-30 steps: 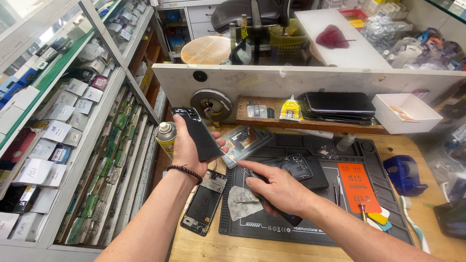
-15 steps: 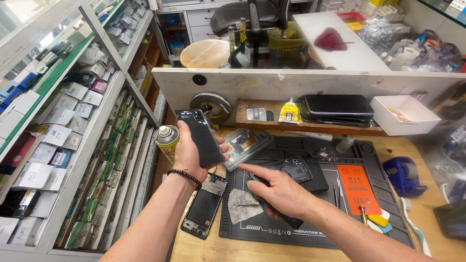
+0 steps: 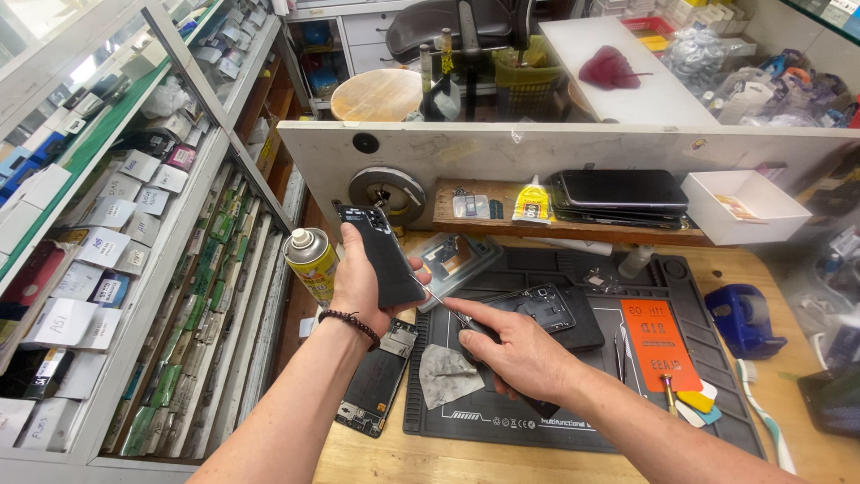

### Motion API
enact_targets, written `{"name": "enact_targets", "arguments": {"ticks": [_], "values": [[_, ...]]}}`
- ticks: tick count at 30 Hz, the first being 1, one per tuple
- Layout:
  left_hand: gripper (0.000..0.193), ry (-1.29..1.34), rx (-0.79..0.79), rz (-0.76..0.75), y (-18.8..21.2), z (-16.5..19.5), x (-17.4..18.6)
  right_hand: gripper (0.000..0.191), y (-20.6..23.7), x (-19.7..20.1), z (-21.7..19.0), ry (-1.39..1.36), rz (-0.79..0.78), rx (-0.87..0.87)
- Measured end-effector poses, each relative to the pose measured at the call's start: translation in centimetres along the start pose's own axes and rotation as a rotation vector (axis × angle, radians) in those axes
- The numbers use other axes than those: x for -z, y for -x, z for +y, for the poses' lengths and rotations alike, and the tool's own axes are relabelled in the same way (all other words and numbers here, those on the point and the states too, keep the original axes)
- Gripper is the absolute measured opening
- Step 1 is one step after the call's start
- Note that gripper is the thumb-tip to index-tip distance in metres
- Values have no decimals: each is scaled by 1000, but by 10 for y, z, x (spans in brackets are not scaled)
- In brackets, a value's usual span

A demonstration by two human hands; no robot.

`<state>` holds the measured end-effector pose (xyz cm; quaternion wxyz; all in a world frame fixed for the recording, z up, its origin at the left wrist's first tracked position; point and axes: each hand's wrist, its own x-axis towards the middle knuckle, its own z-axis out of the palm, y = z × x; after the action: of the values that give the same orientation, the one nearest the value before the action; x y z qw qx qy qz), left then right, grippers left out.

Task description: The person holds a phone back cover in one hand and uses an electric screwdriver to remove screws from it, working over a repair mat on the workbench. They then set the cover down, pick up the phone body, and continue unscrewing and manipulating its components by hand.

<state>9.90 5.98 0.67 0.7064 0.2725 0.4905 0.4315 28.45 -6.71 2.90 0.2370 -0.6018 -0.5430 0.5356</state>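
My left hand grips the dark phone upright above the tabletop while my right hand pinches thin tweezers at its edge; a slip could scratch it.

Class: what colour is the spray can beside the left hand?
Yellow spray can, white cap; head view.

This is a phone repair workshop that doubles as a small shop. Under and just right of the grip a black repair mat covers the wooden bench, with an opened phone body, tweezers and plastic picks on it, and beyond the grip a low shelf carries stacked phones and a glue tube. Left of the grip a glass display case holds rows of labelled spare-part packets.
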Motion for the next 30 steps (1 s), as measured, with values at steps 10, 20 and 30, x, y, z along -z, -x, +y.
{"name": "enact_targets", "arguments": {"ticks": [10,20,30], "values": [[79,-48,-55,-14,-5,4,4,60,3,9,-1,38,-47,-51],[82,-39,26,-42,-9,1,7,61,5,6,3,56,-26,0],[78,-30,97,-101,2,6,3,60,2,8,0,10,-22,-64]]}}
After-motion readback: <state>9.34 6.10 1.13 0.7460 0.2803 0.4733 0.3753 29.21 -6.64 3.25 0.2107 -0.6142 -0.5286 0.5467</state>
